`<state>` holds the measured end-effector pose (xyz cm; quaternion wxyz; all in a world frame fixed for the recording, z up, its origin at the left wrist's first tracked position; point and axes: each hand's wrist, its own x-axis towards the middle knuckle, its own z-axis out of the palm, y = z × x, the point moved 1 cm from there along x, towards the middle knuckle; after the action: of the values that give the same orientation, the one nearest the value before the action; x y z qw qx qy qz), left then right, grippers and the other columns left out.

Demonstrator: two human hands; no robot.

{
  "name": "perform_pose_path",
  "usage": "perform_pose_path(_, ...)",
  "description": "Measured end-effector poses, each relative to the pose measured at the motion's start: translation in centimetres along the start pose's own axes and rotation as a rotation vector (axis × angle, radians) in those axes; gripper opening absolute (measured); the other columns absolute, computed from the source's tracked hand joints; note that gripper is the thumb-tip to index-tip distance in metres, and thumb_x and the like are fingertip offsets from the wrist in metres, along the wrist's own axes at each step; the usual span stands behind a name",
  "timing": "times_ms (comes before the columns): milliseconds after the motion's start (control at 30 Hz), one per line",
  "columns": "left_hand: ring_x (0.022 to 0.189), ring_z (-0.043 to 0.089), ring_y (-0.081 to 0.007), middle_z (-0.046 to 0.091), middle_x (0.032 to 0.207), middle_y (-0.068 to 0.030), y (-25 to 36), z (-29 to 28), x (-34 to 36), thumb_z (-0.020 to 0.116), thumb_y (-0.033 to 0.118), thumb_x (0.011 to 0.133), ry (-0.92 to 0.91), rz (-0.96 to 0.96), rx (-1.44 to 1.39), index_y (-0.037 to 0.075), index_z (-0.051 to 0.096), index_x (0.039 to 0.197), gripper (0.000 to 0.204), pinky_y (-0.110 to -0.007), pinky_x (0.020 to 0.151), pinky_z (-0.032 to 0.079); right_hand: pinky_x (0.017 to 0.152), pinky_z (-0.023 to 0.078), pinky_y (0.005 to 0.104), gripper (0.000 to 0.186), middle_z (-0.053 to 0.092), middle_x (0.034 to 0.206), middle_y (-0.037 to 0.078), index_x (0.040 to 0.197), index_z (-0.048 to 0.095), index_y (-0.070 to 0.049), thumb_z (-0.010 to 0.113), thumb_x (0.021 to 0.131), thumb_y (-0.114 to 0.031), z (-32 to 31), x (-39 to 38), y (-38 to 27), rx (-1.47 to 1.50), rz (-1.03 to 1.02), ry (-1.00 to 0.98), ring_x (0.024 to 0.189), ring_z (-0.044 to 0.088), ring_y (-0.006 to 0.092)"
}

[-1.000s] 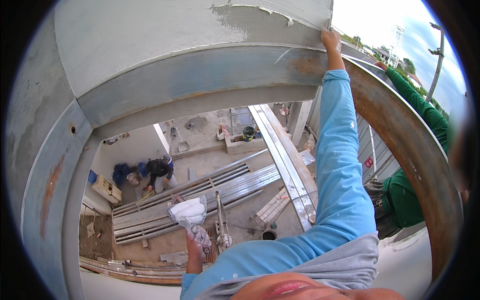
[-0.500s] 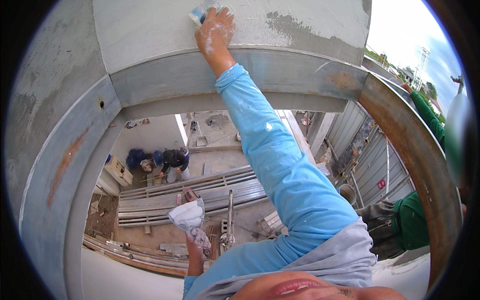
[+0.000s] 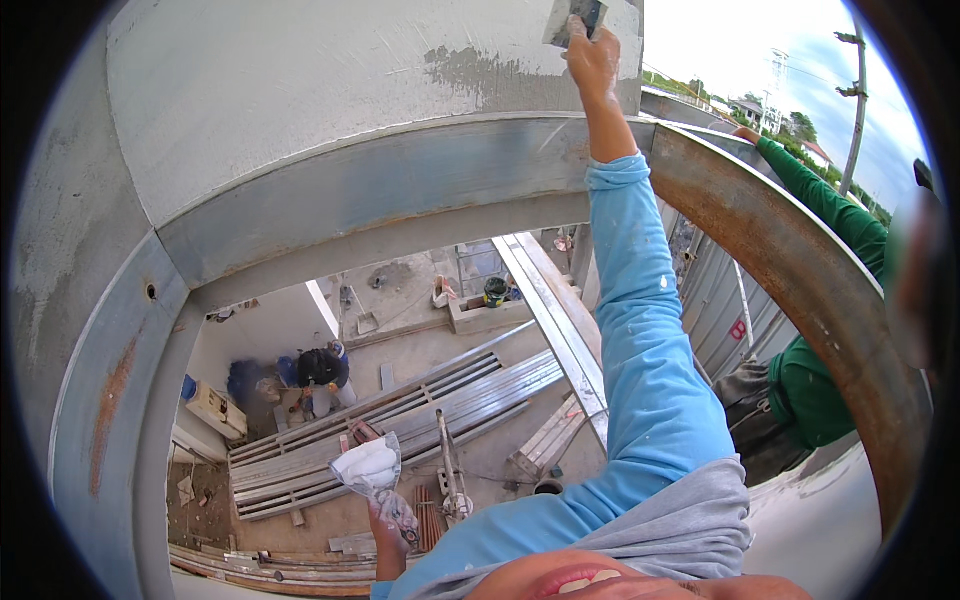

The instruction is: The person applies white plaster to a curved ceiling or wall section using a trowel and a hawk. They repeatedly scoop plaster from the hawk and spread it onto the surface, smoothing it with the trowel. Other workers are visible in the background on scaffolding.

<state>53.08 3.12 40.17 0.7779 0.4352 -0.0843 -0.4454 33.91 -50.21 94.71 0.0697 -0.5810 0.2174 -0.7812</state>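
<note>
Bag of clear plastic, holding white paste, projects from your left hand, which grips its crumpled lower end above the yard; finger positions there are unclear. Your right hand pinches a flat scraper near the right edge of the coated wall. Below stands a dark bucket, its contents indistinct.

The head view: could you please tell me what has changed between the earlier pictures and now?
The right hand, left of the wall's rough grey patch half a second ago, has moved rightward, close to the wall's right edge, still gripping the flat scraper. The left hand still holds its white load.
</note>
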Motion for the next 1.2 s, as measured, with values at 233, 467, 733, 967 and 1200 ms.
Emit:
perform_pose_path(233,0.047,0.043,-0.0117,0.043,0.069,-0.0012,-2.4,4.3,2.4,0.047,0.013,0.100,0.015,0.040,0.017,0.017,0.040,0.103,0.008,-0.027,0.038,0.039,0.055,0.054,0.0338,0.043,0.068,0.074,0.012,0.092,0.069,0.011,0.065,0.093,-0.032,-10.0,22.3,12.4,-0.246,0.022,-0.069,0.066,0.068,0.0196)
perform_pose_path(467,0.045,0.044,-0.0133,0.043,0.066,-0.0023,-5.0,10.3,1.6,0.047,0.014,0.100,0.047,0.091,-0.054,0.017,0.040,0.104,0.008,-0.028,0.037,0.039,0.083,0.047,0.0411,0.051,0.061,0.111,0.016,0.115,0.063,-0.002,0.050,0.094,-0.047,-7.6,28.1,14.0,-0.518,0.036,-0.138,0.101,0.059,0.0304)
perform_pose_path(733,0.045,0.043,-0.0126,0.043,0.066,-0.0017,-6.7,9.0,4.1,0.048,0.016,0.100,-0.010,0.104,-0.033,0.017,0.041,0.105,0.008,-0.027,0.036,0.036,0.106,0.035,0.0581,0.058,0.047,0.144,0.024,0.136,0.054,-0.011,0.047,0.093,-0.048,4.6,20.3,9.2,-0.732,-0.269,0.147,0.127,0.045,0.0468)
perform_pose_path(967,0.047,0.043,-0.0114,0.044,0.070,-0.0006,-2.7,13.2,3.6,0.048,0.014,0.100,-0.055,0.175,-0.038,0.016,0.042,0.104,0.008,-0.026,0.038,0.037,0.096,0.038,0.0589,0.039,0.057,0.123,0.021,0.127,0.061,-0.011,0.050,0.093,-0.026,12.7,2.1,-7.5,-0.352,-0.674,-0.051,0.115,0.053,0.0411)
perform_pose_path(1200,0.053,0.046,-0.0086,0.047,0.071,0.0003,1.9,20.0,4.7,0.055,0.013,0.099,-0.059,0.385,0.112,0.010,0.043,0.110,0.017,-0.025,0.044,0.038,0.056,0.051,0.0326,0.029,0.068,0.095,0.012,0.100,0.065,0.008,0.059,0.096,-0.021,-3.7,-19.2,-7.6,0.345,0.168,-0.550,0.074,0.067,0.0197)
